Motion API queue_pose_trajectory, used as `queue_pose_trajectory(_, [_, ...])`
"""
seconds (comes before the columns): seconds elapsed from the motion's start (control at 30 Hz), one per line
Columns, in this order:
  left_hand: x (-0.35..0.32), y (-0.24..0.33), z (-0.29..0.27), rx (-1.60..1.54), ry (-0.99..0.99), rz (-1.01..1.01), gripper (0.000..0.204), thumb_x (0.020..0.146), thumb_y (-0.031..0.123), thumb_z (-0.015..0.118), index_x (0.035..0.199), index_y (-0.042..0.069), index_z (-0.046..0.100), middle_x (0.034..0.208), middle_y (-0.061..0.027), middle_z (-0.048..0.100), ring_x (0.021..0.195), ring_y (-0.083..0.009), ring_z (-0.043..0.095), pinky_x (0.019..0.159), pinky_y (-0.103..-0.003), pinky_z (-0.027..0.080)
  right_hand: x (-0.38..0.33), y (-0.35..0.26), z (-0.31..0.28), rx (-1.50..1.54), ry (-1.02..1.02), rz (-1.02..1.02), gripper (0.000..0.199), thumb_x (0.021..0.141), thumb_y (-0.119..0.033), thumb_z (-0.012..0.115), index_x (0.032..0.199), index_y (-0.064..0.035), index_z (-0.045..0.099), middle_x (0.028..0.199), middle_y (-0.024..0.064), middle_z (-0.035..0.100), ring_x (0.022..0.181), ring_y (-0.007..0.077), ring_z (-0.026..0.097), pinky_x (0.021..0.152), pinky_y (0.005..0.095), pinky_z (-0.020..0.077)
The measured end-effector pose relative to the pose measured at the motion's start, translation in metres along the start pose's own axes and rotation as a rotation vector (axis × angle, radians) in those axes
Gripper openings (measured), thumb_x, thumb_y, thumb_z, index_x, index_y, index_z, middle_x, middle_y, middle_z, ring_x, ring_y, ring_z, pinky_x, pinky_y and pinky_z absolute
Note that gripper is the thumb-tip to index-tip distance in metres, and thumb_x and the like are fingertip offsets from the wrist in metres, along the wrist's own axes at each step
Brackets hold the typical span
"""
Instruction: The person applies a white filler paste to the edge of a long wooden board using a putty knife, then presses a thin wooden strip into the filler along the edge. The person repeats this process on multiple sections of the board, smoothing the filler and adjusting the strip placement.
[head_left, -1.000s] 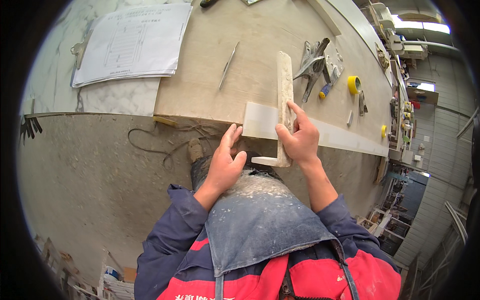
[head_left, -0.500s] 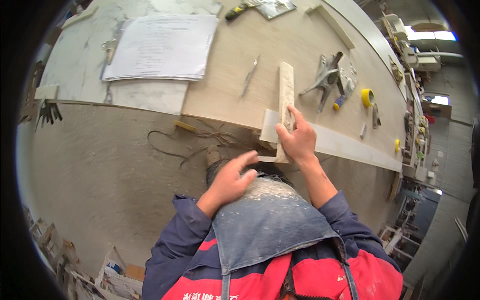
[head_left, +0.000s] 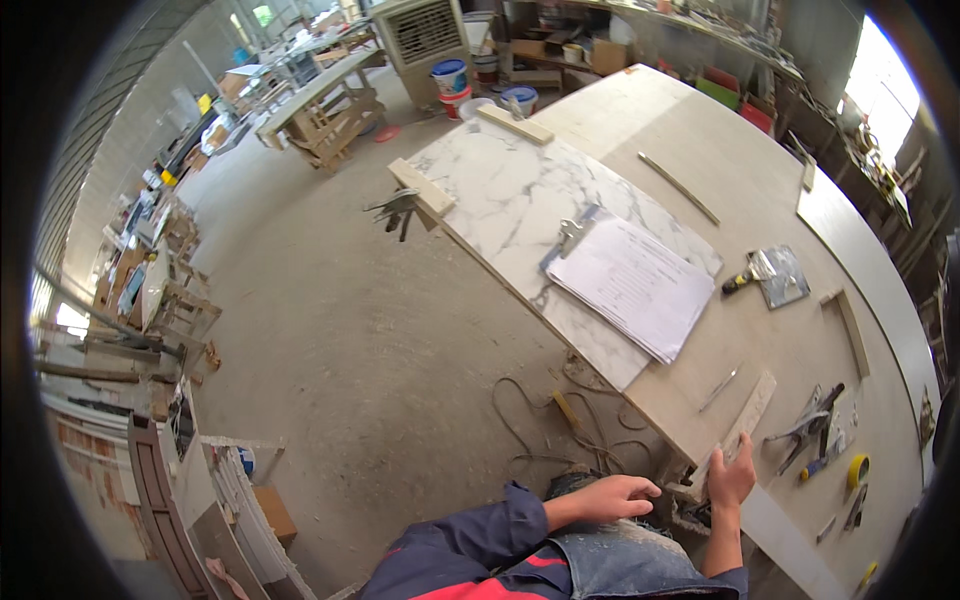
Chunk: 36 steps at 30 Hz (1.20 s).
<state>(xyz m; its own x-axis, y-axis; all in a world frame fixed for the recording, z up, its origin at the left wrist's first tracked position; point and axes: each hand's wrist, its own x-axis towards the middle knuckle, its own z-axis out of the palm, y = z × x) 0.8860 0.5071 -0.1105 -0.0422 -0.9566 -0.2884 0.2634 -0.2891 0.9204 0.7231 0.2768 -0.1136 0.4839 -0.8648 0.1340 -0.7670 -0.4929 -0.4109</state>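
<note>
My right hand [head_left: 732,476] is closed on the near end of a long, pale, rough-edged strip [head_left: 752,408], with the index finger laid along it. The strip reaches from the table edge onto the worktable [head_left: 675,412]. Just left of it, my left hand [head_left: 618,497] is off the table with its fingers extended, apart from the strip and holding nothing. A slim pen-like tool [head_left: 718,388] lies left of the strip. To its right are a metal clamp-like tool [head_left: 806,425] and a yellow tape roll [head_left: 858,470].
A clipboard with papers [head_left: 635,285] rests on a marble-patterned slab [head_left: 560,190]. Beyond are a scraper [head_left: 780,277] and a wooden stick [head_left: 678,187]. Black gloves [head_left: 395,210] hang at the far left table corner. Loose cables [head_left: 530,425] lie on the floor; buckets [head_left: 450,78] stand behind.
My view has swung left, so the table and hands appear farther right and more of the workshop shows. My right hand keeps hold of the strip; the left stays empty.
</note>
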Motion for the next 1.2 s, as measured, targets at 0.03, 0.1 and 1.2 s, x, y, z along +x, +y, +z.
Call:
queue_pose_trajectory(0.03, [0.012, -0.014, 0.004, 0.042, 0.053, 0.034, 0.052, 0.099, 0.027, 0.066, 0.14, -0.004, 0.058, 0.113, -0.0142, 0.074, 0.105, -0.0226, 0.069, 0.094, -0.035, 0.053, 0.003, 0.0, 0.002, 0.001, -0.007, -0.003, 0.063, 0.085, -0.024, 0.072, 0.142, -0.0033, 0.056, 0.126, 0.0269, 0.069, 0.113, 0.0458, 0.067, 0.097, 0.0499, 0.0525])
queue_pose_trajectory(0.1, [0.038, -0.029, 0.013, 0.092, 0.13, 0.077, 0.055, 0.096, 0.029, 0.07, 0.137, -0.006, 0.058, 0.111, -0.0159, 0.073, 0.103, -0.0248, 0.07, 0.092, -0.036, 0.054, 0.007, -0.001, 0.002, -0.019, -0.009, 0.0, 0.063, 0.086, -0.024, 0.071, 0.142, -0.0032, 0.055, 0.124, 0.0275, 0.07, 0.112, 0.0464, 0.067, 0.096, 0.0506, 0.0525])
queue_pose_trajectory(1.2, [0.122, -0.044, 0.048, -0.226, 0.383, -0.049, 0.057, 0.085, 0.021, 0.085, 0.127, -0.008, 0.06, 0.113, -0.0165, 0.071, 0.101, -0.0222, 0.07, 0.092, -0.035, 0.056, 0.029, -0.011, 0.024, -0.006, -0.036, 0.063, 0.067, 0.085, -0.036, 0.073, 0.14, -0.0033, 0.052, 0.102, 0.0259, 0.074, 0.089, 0.044, 0.073, 0.079, 0.0514, 0.0577])
